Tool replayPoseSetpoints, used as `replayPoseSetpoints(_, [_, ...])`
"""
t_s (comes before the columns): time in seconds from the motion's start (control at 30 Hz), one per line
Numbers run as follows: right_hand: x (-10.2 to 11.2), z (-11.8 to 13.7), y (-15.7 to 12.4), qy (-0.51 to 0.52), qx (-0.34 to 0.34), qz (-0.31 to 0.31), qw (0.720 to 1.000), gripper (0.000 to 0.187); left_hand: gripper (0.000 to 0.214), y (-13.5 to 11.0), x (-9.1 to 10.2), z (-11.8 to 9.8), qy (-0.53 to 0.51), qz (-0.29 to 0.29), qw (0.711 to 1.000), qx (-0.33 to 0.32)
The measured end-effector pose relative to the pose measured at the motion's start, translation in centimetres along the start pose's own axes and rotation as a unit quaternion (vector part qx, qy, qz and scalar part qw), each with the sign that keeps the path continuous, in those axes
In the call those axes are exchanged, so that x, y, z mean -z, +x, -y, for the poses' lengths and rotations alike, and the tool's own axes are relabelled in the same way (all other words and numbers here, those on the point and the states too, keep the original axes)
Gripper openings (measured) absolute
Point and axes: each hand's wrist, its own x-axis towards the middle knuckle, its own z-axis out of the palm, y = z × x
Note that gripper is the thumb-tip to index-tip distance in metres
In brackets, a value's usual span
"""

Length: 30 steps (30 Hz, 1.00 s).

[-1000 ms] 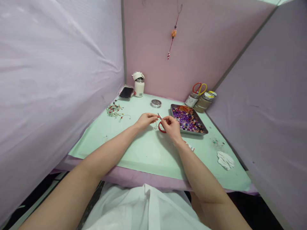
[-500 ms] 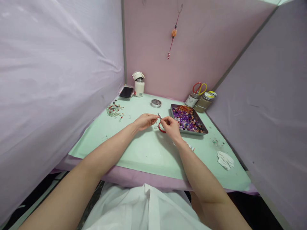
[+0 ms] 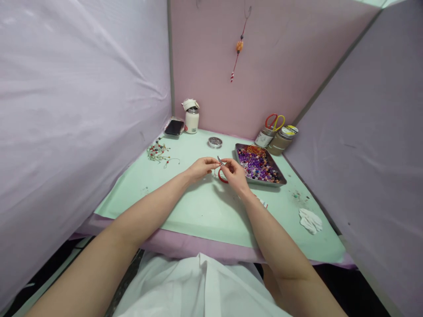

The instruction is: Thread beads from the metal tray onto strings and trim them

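Note:
Over the middle of the table, my right hand [image 3: 235, 173] is closed on a pair of scissors. The metal blades [image 3: 220, 160] stick out past the fingertips, and a red handle loop [image 3: 222, 176] shows below the hand. My left hand [image 3: 200, 169] is pinched, its fingertips meeting the right hand's near the blades. A thin cord [image 3: 215, 171] hangs from the left fingertips; what else they pinch is too small to make out. Just right of my hands lies a metal tray [image 3: 264, 182] filled with purple, orange and dark beads [image 3: 256, 165].
Strung beads [image 3: 157, 152] lie in a tangle at left. Behind are a phone [image 3: 174, 127], a white bottle [image 3: 192, 119] and a small round container [image 3: 215, 142]. Jars [image 3: 281, 141] stand at back right, one holding scissors. A white crumpled cloth [image 3: 310, 221] lies at right. A beaded string [image 3: 239, 46] hangs behind.
My hands have come slightly closer together, so the fingertips now meet at the blades. The left hand has shifted a little to the right.

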Motion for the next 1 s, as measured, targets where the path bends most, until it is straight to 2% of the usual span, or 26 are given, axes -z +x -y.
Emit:
replayPoseSetpoints(0.17, [-0.1, -0.3, 0.0, -0.037, 0.042, -0.014, 0.998, 0.019, 0.023, 0.0, -0.3, 0.1, 0.039, -0.006, 0.999, -0.024])
replayPoseSetpoints(0.47, [0.0, -0.3, 0.1, -0.046, 0.018, -0.02, 0.999, 0.017, 0.025, 0.1, -0.6, 0.5, 0.064, -0.031, 0.997, -0.033])
replayPoseSetpoints(0.67, [0.0, -0.7, 0.1, -0.062, 0.03, -0.024, 0.997, 0.015, 0.022, 0.3, -0.3, 0.6, 0.094, -0.074, 0.992, -0.036])
replayPoseSetpoints(1.0, [-0.1, -1.2, 0.2, -0.095, 0.04, -0.067, 0.992, 0.009, 0.028, 0.2, 0.0, 0.2, 0.11, -0.076, 0.991, -0.023])
